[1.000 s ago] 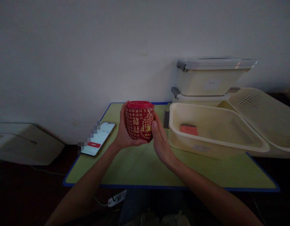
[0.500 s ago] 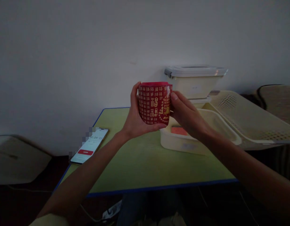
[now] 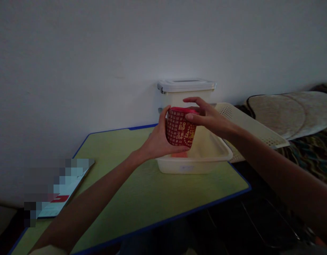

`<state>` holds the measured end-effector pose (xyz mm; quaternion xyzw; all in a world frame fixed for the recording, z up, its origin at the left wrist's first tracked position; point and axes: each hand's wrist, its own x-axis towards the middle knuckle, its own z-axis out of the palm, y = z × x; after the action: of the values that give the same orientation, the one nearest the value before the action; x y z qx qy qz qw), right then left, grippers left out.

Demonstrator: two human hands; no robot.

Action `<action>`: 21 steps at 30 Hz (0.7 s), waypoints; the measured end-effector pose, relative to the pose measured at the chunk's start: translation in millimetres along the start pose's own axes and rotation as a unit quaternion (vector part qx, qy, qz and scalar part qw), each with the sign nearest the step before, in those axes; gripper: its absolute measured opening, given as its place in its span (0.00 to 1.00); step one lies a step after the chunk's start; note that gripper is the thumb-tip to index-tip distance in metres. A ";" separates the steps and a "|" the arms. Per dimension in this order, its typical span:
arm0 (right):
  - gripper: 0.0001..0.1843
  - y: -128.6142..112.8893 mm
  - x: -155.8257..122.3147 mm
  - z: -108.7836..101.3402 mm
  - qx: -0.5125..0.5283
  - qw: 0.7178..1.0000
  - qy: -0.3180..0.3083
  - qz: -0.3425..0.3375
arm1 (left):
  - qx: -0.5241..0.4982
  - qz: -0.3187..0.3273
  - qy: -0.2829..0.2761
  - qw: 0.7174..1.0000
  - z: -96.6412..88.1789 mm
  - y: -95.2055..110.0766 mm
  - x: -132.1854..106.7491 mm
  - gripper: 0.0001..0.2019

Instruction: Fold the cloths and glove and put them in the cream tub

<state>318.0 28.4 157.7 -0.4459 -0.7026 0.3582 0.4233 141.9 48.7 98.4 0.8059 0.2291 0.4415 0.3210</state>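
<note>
A dark red, rounded object (image 3: 181, 128) with gold Chinese characters and a bright red top edge is held up over the table; whether it is a container or a stack of packets I cannot tell. My left hand (image 3: 158, 140) grips it from the left, fingers at its far side and thumb along the bottom. At its upper right, my right hand (image 3: 206, 117) has the thumb against the front, with the index finger raised off the top edge. Behind and below stands a cream tub (image 3: 195, 167), and an orange-pink item (image 3: 179, 154) shows in it.
A lidded storage box (image 3: 188, 86) stands at the back by the wall. A cream perforated basket (image 3: 251, 122) leans out to the right, near a cushion (image 3: 291, 113). A phone (image 3: 61, 198), partly pixelated, lies on the green table (image 3: 120, 191) at the left, close to my forearm.
My view has turned to the right. The red object now tilts, its top edge showing more. My right hand has shifted from its side to the upper corner, index finger lifted.
</note>
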 end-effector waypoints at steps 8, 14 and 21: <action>0.30 31.0 5.7 -27.6 -0.093 0.994 -0.053 0.025 | 0.149 -0.041 -0.131 0.979 13.6 -12.5 7.5 0.62; 0.27 58.1 7.1 -42.9 -0.117 0.991 -0.053 0.029 | 0.265 -0.045 -0.282 0.921 -16.8 -2.7 -0.1 0.39; 0.24 75.9 2.3 -43.7 -0.231 0.968 -0.100 0.004 | 0.225 0.029 -0.402 0.887 -21.3 -5.1 -4.0 0.20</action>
<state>382.0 62.3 108.4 -0.4965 -0.8032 0.2307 0.2347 121.1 56.4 101.1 0.9713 0.1498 0.0255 0.1829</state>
